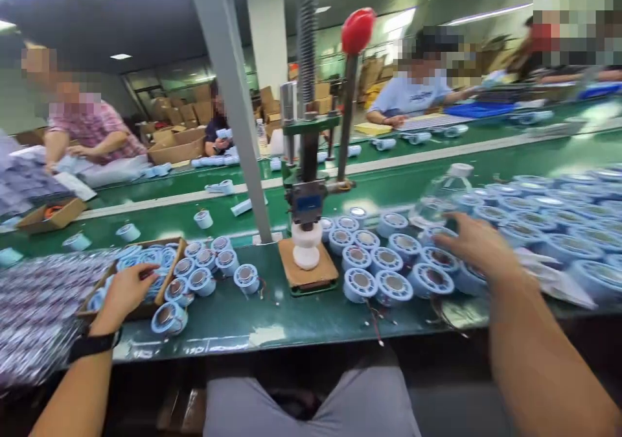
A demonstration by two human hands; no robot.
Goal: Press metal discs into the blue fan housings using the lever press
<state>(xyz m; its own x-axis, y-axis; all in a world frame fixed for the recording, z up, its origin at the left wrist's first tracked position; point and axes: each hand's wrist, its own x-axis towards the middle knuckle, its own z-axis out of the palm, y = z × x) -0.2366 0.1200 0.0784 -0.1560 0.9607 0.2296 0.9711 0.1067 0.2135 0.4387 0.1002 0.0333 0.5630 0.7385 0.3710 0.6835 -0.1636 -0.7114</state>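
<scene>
My left hand (125,294), with a black band on the wrist, is over a cardboard box (181,255) of light blue rings (168,259). Its thumb and forefinger are a little apart, and nothing shows between them. On the right, my right hand (479,246) reaches over light blue round housings with metal discs on top, its thumb and fingers apart. The nearest housing (440,259) lies under its fingertips; I cannot tell whether they touch. Between my hands stands a hand press (307,203) with a red-knobbed lever and a white round tip above a brown base plate.
Small blue housings (201,281) stand beside the box, and many more (549,242) fill the right side. A clear plastic bottle (444,194) stands behind my right hand. Silvery wrapped pieces (43,307) cover the left. A grey post (238,100) rises by the press. People sit across the green conveyor (160,220).
</scene>
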